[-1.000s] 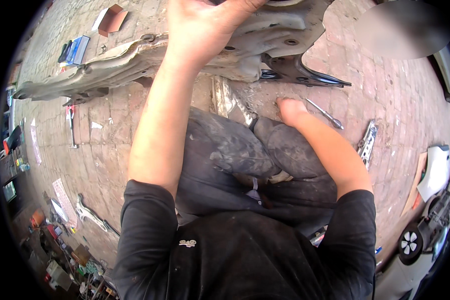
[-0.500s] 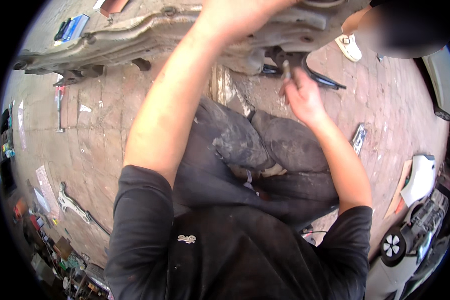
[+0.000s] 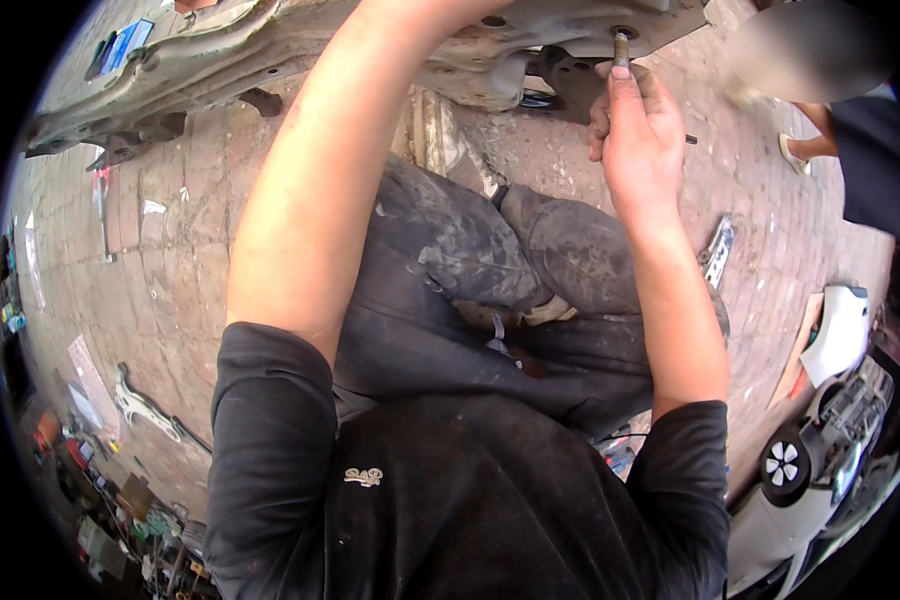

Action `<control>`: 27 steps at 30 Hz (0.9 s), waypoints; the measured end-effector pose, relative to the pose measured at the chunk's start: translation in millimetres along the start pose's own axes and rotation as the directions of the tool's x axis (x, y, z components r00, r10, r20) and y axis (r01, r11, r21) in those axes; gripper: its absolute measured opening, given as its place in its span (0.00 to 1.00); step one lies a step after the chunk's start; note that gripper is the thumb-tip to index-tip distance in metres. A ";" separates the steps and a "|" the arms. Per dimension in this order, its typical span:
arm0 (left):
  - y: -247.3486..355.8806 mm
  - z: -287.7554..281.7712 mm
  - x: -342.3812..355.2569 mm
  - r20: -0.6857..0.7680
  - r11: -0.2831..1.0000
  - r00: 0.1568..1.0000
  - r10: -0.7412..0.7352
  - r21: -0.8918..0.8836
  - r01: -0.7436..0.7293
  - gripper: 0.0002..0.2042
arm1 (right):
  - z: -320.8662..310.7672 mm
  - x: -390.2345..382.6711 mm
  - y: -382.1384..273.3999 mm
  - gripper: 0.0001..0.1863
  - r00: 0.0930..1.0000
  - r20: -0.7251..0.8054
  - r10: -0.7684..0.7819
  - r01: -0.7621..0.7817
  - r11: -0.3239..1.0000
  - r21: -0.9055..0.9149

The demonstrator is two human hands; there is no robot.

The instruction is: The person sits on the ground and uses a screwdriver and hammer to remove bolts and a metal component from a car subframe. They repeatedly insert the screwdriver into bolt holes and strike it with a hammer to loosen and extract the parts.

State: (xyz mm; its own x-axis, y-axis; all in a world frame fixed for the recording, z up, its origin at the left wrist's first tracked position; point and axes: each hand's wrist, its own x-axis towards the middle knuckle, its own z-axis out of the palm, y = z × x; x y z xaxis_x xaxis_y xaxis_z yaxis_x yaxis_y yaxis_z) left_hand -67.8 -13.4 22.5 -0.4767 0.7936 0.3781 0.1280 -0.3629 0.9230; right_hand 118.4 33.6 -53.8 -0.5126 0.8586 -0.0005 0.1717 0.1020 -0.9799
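Note:
Between the thumb and fingers of my right hand [image 3: 642, 130] is a bolt [image 3: 622, 50], its threaded end pointing up at a round hole in a dirty grey metal vehicle part [image 3: 570, 25]. The tip meets or nearly meets that hole. Behind this hand a dark metal bracket [image 3: 568, 85] hangs below the vehicle part. My left arm reaches up across the vehicle part, and my left hand [image 3: 448, 12] runs out at the top edge with its fingers hidden.
A person [image 3: 885, 150] is at the right. On the brick floor [image 3: 200, 250] lie a control arm [image 3: 145, 405], a long tool [image 3: 105, 215] and a metal piece [image 3: 717, 248]. A white panel [image 3: 838, 335] and a car [image 3: 800, 510] are at lower right, clutter at lower left.
My right hand has moved up and right, bringing the bolt to the hole in the vehicle part. The view has shifted slightly. The other person has moved to the right.

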 end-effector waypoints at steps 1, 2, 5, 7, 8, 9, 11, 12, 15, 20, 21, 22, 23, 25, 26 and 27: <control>-0.2 -0.8 -0.1 0.003 1.000 1.000 -0.003 -0.004 0.003 0.24 | 1.0 0.7 -0.9 0.15 1.000 -0.002 0.019 -0.019 1.000 0.002; -7.5 -6.0 1.3 0.019 0.999 0.999 0.047 0.016 -0.047 0.25 | 1.7 1.3 -1.3 0.15 0.999 -0.004 0.039 -0.039 0.999 0.004; -1.4 -3.1 0.5 0.006 1.000 1.000 -0.018 0.025 0.018 0.26 | 3.5 2.0 1.8 0.14 0.999 -0.024 0.024 -0.023 1.000 0.015; -0.6 -2.9 0.0 -0.016 0.998 1.000 -0.016 0.053 0.016 0.26 | 3.6 4.7 2.9 0.13 0.999 -0.052 0.005 -0.004 1.000 0.024; -5.7 -5.5 0.9 -0.021 0.995 0.999 0.043 0.088 -0.041 0.26 | 3.6 5.9 3.1 0.13 0.998 -0.064 -0.004 0.006 1.000 0.028; -9.4 -7.4 1.9 -0.027 0.990 0.997 0.071 0.123 -0.067 0.26 | 4.0 6.7 2.3 0.12 0.998 -0.064 0.000 0.002 0.999 0.033; -14.7 -10.7 4.7 -0.040 0.977 0.994 0.101 0.195 -0.091 0.25 | 5.8 8.6 -1.8 0.12 0.998 -0.059 0.006 -0.004 0.999 0.043; -11.3 -10.0 3.8 -0.030 0.978 0.994 0.101 0.187 -0.094 0.25 | 5.7 8.6 -2.1 0.12 0.998 -0.067 0.016 -0.012 0.998 0.055; 5.5 -9.9 -5.7 0.018 0.989 0.996 0.092 0.113 -0.094 0.24 | 7.1 8.4 -3.7 0.11 0.995 -0.092 0.045 -0.037 0.996 0.080; -6.8 -11.1 2.9 0.010 0.989 0.997 0.074 0.125 -0.075 0.24 | 11.3 10.2 -16.4 0.11 0.986 -0.126 0.105 -0.095 0.992 0.086; -4.9 -9.9 2.3 0.014 0.993 0.998 0.068 0.096 -0.069 0.24 | 10.2 11.3 -19.0 0.11 0.984 -0.114 0.140 -0.123 0.982 0.142; -1.5 -8.5 1.5 0.017 0.996 0.998 0.063 0.068 -0.064 0.25 | 8.1 12.4 -21.8 0.11 0.980 -0.100 0.174 -0.152 0.969 0.196; 3.8 -10.7 -6.3 0.041 0.999 0.998 0.040 0.004 -0.040 0.25 | 7.0 13.4 -23.8 0.11 0.975 -0.084 0.207 -0.180 0.951 0.250; 26.3 -3.5 -11.8 0.029 0.998 0.997 -0.065 -0.002 0.065 0.25 | 7.3 13.8 -26.3 0.11 0.977 -0.088 0.193 -0.164 0.950 0.266; 37.2 4.9 -8.2 -0.020 0.987 0.989 -0.147 0.056 0.148 0.24 | 7.9 14.2 -26.3 0.11 0.978 -0.087 0.188 -0.158 0.949 0.274; 38.5 4.6 -6.7 -0.027 0.985 0.989 -0.142 0.094 0.144 0.24 | 7.7 15.6 -25.2 0.12 0.978 -0.116 0.171 -0.141 0.964 0.227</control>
State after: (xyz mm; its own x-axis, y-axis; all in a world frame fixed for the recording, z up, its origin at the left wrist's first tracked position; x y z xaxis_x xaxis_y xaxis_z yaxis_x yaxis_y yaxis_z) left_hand -55.7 -30.5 55.8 -0.5136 0.8235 0.2409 0.1393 -0.1970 0.9705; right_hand 99.6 40.5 -30.6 -0.3748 0.9157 -0.1447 0.0466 -0.1373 -0.9894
